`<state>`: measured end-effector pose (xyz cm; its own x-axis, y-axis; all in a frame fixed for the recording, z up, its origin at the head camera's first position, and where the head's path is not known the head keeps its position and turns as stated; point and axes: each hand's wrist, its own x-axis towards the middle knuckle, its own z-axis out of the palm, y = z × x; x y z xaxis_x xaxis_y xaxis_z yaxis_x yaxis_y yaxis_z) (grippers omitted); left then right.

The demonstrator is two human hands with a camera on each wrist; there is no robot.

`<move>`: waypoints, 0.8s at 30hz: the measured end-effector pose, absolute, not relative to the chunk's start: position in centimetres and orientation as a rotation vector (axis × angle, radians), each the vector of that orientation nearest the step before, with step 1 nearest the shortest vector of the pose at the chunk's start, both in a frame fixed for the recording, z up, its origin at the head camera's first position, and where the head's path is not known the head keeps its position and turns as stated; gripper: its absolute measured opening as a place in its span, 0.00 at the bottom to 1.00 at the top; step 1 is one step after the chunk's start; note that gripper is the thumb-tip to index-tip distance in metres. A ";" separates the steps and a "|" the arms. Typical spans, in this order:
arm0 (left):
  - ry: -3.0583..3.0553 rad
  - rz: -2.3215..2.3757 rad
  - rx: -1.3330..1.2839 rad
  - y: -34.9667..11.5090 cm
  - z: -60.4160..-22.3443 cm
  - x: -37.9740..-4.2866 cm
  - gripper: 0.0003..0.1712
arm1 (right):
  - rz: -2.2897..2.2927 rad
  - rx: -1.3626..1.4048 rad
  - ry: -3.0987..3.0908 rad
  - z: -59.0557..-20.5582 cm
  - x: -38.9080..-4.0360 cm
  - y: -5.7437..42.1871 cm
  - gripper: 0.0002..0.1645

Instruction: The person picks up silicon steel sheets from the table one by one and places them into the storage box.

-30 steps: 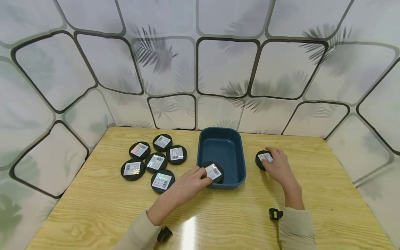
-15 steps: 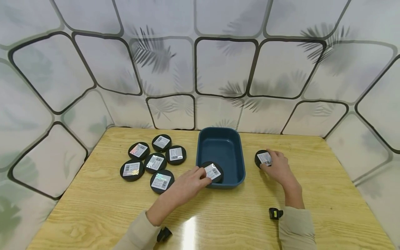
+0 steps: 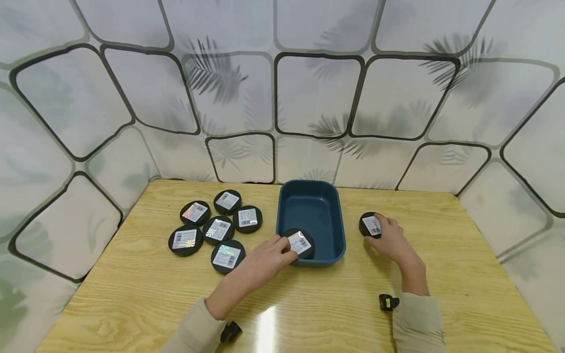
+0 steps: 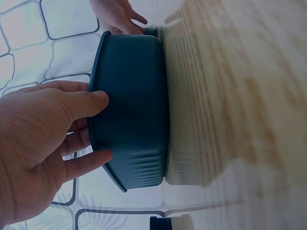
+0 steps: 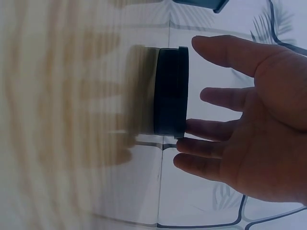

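Head view has the action: both hands are busy either side of a blue tray (image 3: 311,211) on the wooden counter (image 3: 340,314). Left hand (image 3: 267,257) is at the tray's near left corner, touching the labelled disc (image 3: 300,245) that lies in that corner. Are those fingers clamped on the disc, or on the rim? Can't tell; the left wrist camera has the thumb outside the wall, with other fingers reaching past the rim. Good handling here means letting the disc bed flat, label up, before the fingertips slip clear, and not tugging the tray along.

Over to the right! Right hand (image 3: 392,239) is at the lone disc (image 3: 370,225), which sits flat on the counter, right of the tray. Right wrist view shows the fingers apart, nothing clamped, tips just over the disc's top edge. A sound grip wants thumb and fingers low on opposite sides; a one-sided touch risks skidding it. And six more discs (image 3: 218,230) sit at left, well apart from that hand, labels up.
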<state>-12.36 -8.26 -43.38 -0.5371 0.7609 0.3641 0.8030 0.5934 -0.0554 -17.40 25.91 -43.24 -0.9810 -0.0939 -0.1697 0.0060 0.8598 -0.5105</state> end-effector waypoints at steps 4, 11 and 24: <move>-2.472 -0.164 -1.262 -8.3 -43.3 -12.4 0.09 | -0.817 -0.059 2.839 -43.2 -17.4 25.9 0.47; -2.478 -0.164 -1.264 -8.3 -43.4 -12.3 0.09 | -0.864 -0.049 2.837 -43.2 -17.3 26.1 0.47; -2.476 -0.170 -1.266 -8.3 -43.5 -12.4 0.09 | -0.867 -0.054 2.805 -43.4 -17.7 26.4 0.51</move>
